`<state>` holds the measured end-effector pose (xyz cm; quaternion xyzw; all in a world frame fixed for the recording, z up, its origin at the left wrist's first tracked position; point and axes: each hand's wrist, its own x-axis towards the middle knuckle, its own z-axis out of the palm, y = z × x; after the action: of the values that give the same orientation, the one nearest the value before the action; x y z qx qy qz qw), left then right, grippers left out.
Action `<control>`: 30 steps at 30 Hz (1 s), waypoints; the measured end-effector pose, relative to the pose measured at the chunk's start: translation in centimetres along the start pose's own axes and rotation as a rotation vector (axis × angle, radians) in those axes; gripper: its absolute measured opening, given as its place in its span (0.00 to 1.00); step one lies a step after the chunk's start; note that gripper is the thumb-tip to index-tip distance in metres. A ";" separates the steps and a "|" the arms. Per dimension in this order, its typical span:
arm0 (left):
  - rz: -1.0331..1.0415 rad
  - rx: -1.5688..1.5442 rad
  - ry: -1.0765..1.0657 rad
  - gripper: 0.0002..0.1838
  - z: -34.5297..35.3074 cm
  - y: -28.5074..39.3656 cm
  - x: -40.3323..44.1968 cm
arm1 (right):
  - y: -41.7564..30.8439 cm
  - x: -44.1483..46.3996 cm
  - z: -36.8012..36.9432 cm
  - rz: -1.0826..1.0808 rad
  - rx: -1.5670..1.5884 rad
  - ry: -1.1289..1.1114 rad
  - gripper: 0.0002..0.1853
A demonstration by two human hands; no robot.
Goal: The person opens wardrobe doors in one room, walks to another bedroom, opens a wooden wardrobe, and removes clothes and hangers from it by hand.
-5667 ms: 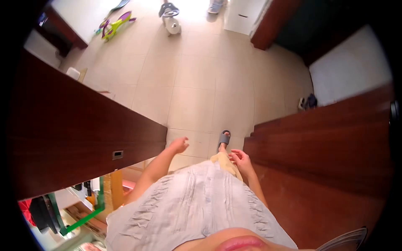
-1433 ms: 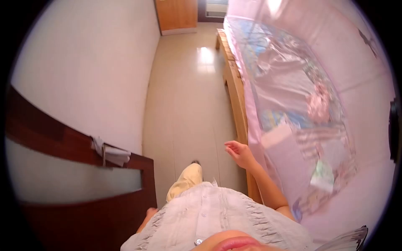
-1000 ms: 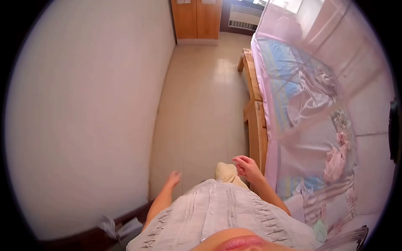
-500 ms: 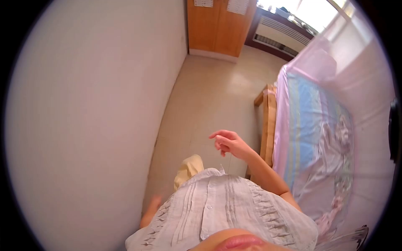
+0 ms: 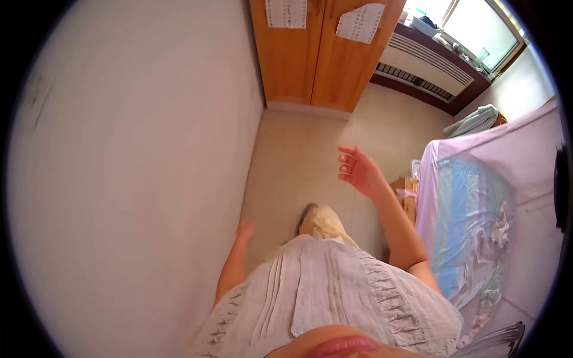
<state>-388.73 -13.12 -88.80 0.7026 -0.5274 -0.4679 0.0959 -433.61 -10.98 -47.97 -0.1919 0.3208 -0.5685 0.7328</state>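
My right hand (image 5: pixel 362 173) is raised in front of me over the floor, its fingers loosely bent and apart, with nothing in them. Nearest to it are the wooden bed frame (image 5: pixel 410 203) and the bed with its blue striped sheet (image 5: pixel 456 209). Low on the other side, my left hand (image 5: pixel 245 229) hangs close to the white wall (image 5: pixel 137 179). Motion smears its fingers, so I cannot make out their shape or anything in them.
Ahead stands a wooden cabinet (image 5: pixel 298 65) with papers on its doors. A radiator cover (image 5: pixel 427 62) runs under the window, whose sill holds a basin (image 5: pixel 424 25) and small items. Pink netting (image 5: pixel 513 143) surrounds the bed on the right. Pale floor (image 5: pixel 298 149) stretches between wall and bed.
The cabinet and window appear closer. My right hand has risen and shifted right in view; my left hand has swung forward. One shoe now shows below the light trousers.
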 end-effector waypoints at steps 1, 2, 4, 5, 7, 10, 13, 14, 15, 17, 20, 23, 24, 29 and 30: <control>0.148 0.094 0.003 0.24 -2.6 15.4 -2.1 | -3.3 3.5 -0.8 -0.024 -0.004 -0.032 0.24; 0.291 0.040 0.010 0.24 -2.0 22.1 1.1 | -6.7 7.3 -1.7 -0.043 0.008 -0.132 0.26; 0.454 -0.068 0.016 0.21 -4.2 36.6 1.5 | -14.3 16.3 -3.2 -0.090 -0.015 -0.193 0.27; 0.436 -0.056 0.009 0.21 -3.6 37.6 2.2 | -17.0 20.0 -3.4 -0.121 -0.048 -0.166 0.27; 0.603 -0.148 -0.018 0.18 -3.1 44.0 9.0 | -23.4 30.0 -3.1 -0.202 -0.020 0.096 0.25; 0.523 -0.197 -0.141 0.16 -2.6 45.6 13.0 | -31.0 42.0 -4.4 -0.381 -0.168 0.220 0.21; 0.339 -0.258 -0.201 0.17 -3.7 45.0 18.6 | -37.6 52.5 -6.9 -0.390 -0.171 0.336 0.18; 0.342 -0.241 -0.208 0.17 -4.7 46.2 21.2 | -40.7 56.1 -7.8 -0.380 -0.141 0.439 0.17; 0.330 -0.159 -0.108 0.17 -5.3 46.8 23.5 | -42.9 59.8 -9.8 -0.382 -0.129 0.450 0.17; 0.313 -0.073 -0.017 0.17 -6.2 47.6 28.7 | -44.7 64.7 -13.0 -0.429 -0.613 0.654 0.20; 0.466 0.121 0.109 0.15 -7.5 50.5 36.2 | -42.7 67.0 -12.5 -0.774 -1.074 0.944 0.24; 0.472 0.204 -0.011 0.14 -8.2 61.1 43.1 | -38.8 70.5 -14.3 -1.078 -1.165 1.094 0.28; 0.535 0.153 -0.027 0.14 -8.4 64.9 45.1 | -38.7 70.9 -14.3 -1.061 -1.169 1.113 0.28; 0.907 -0.005 -0.185 0.21 -7.7 84.4 46.7 | -37.4 66.9 -12.0 -0.931 -1.007 1.135 0.23; 1.022 -0.026 -0.176 0.22 -7.4 88.0 45.7 | -36.1 65.0 -12.1 -0.950 -1.051 1.157 0.23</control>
<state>-440.22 -91.18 -54.90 0.3120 -0.8034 -0.4251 0.2765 -458.02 -82.20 -49.73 -0.2979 0.7429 -0.5984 -0.0351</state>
